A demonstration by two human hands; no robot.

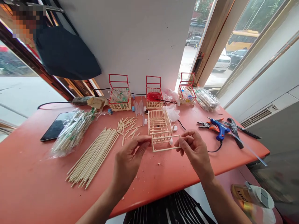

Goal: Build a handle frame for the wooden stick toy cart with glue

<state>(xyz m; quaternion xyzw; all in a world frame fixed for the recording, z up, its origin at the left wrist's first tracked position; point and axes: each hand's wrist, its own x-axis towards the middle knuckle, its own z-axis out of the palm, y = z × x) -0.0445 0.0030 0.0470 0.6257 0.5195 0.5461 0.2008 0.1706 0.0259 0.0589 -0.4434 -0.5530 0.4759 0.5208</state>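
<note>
A small rectangular frame of thin wooden sticks (164,150) is held between my two hands. My left hand (134,152) pinches its left end with thumb and finger. At the other end, the thumb and fingers of my right hand (192,149) grip the frame. Just behind it stands a small wooden stick cart (160,121) with white wheels, partly overlapped by the frame. Long wooden sticks (93,157) lie side by side to the left of my left hand, with short cut pieces (128,126) beyond them.
Three red-handled stick carts (120,104) stand along the wall. A blue glue gun (221,129), pliers (205,125) and cutters lie right. Bagged sticks (72,133) and a dark tablet (54,127) lie left. A jar (247,194) stands below the table's right edge.
</note>
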